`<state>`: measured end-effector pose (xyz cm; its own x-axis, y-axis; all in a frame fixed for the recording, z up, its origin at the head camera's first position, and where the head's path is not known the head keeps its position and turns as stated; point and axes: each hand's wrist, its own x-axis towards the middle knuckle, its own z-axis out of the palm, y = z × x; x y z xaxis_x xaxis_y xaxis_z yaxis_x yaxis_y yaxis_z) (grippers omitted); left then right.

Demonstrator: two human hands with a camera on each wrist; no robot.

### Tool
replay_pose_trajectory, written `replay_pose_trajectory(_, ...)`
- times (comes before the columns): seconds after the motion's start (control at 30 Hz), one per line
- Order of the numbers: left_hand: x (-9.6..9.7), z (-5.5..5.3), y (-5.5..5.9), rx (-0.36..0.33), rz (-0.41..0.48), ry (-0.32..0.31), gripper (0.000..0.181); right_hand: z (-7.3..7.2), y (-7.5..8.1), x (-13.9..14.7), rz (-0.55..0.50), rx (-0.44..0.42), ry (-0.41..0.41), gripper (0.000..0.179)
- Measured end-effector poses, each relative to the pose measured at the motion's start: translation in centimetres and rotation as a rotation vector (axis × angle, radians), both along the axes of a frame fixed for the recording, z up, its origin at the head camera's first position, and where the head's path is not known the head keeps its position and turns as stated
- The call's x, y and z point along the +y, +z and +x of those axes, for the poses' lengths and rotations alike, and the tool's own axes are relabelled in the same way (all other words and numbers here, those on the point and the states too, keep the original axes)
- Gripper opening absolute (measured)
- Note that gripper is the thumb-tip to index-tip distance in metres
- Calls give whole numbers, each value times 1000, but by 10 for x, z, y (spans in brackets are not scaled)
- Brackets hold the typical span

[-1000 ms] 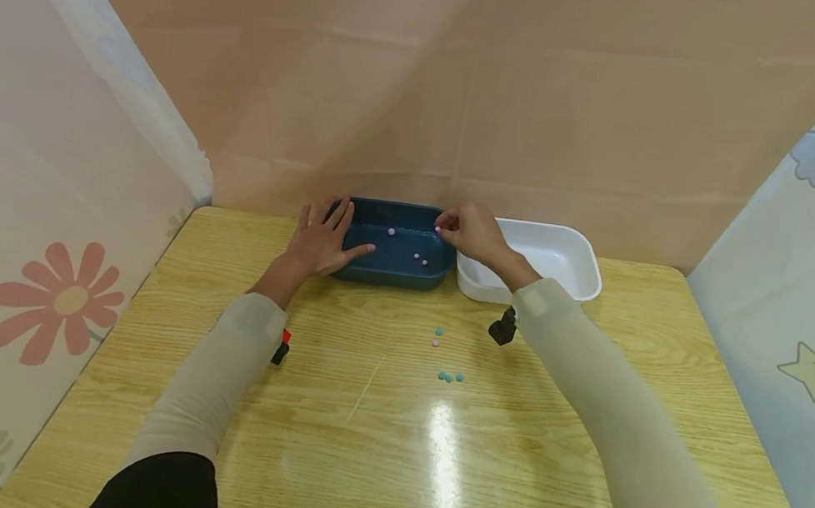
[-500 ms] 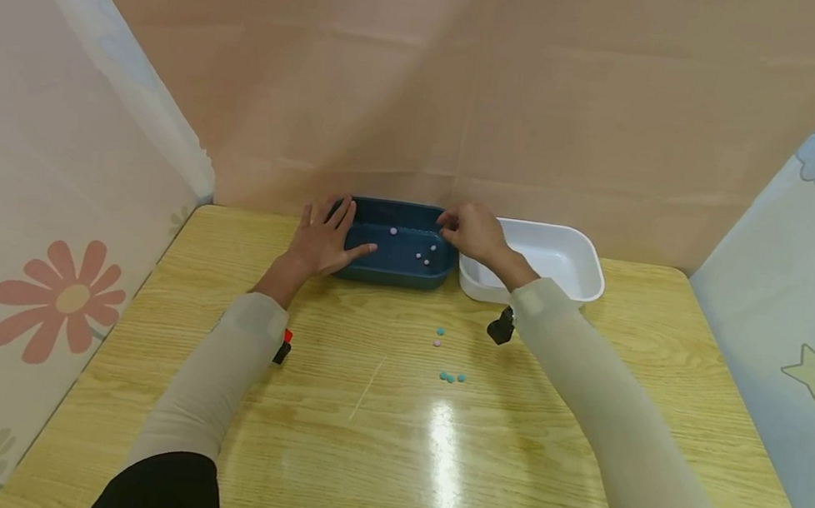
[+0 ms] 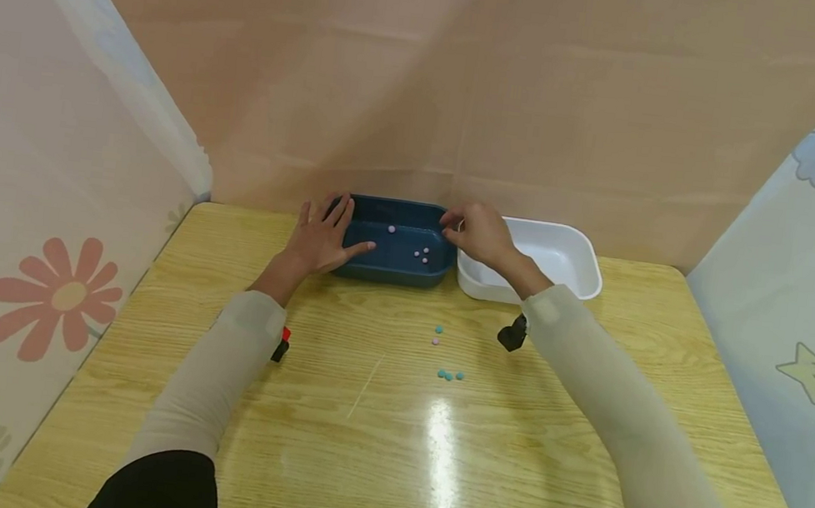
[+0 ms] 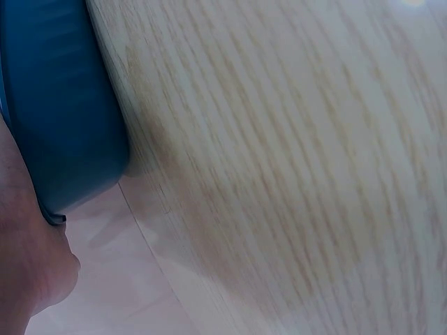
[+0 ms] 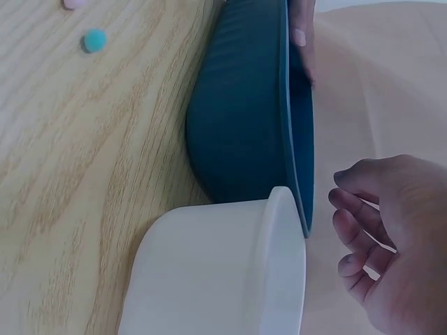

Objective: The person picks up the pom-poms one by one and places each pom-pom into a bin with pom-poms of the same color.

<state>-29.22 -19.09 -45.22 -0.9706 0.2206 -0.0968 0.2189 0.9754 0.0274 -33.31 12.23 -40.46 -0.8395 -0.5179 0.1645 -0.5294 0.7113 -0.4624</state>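
Note:
My left hand [image 3: 322, 240] rests with spread fingers over the left end of a dark blue tray [image 3: 390, 276]; its thumb reaches across the front rim. Inside that tray lie several small pink beads, one of them [image 3: 391, 229] apart from a cluster toward the right. My right hand [image 3: 483, 236] hovers above the tray's right end, where it meets a white tray [image 3: 490, 292]. In the right wrist view the fingers of this hand [image 5: 405, 237] are loosely bent, with nothing between them. Only part of the left hand [image 4: 31, 258] shows beside the blue tray in the left wrist view.
On the wooden table [image 3: 323, 462], a pink bead [image 3: 435, 341] lies near a teal bead [image 3: 439, 330]. Three more teal beads [image 3: 449, 377] sit closer to me. A brown backdrop [image 3: 427, 80] rises behind the trays, with patterned panels on both sides.
The right hand, which pinched a pink bead over the blue tray, has let it go; that bead now lies in the tray. The hand has shifted slightly right. The left hand has stayed put.

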Motion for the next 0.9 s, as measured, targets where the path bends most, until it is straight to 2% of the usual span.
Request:
replay_pose_trajectory(0.33, -1, 0, -1, 0, 3, -6, 102, 12, 4, 7, -2, 44, 65, 22)
replay_pose_trajectory(0.9, -2, 0, -1, -6, -3, -2, 103, 38, 6, 16, -3, 100, 126, 20)
